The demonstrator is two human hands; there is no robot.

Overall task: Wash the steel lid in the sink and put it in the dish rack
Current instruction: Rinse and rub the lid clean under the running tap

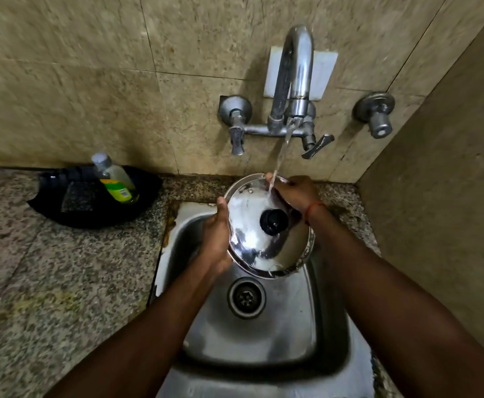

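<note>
The round steel lid (252,242) with a black knob (273,222) is held tilted over the steel sink (263,334), its top towards me and streaked with white foam. My left hand (216,234) grips its left rim, thumb on the top edge. My right hand (295,192) lies on the lid's far upper part, fingers at the rim where the water lands. A thin stream runs from the tap (292,81) onto that spot. No dish rack is in view.
A black tray (62,208) on the granite counter (48,282) to the left holds a bottle of green dish soap (115,179) and a dark scrub pad (77,196). The drain (246,297) sits below the lid. Tiled walls close in behind and on the right.
</note>
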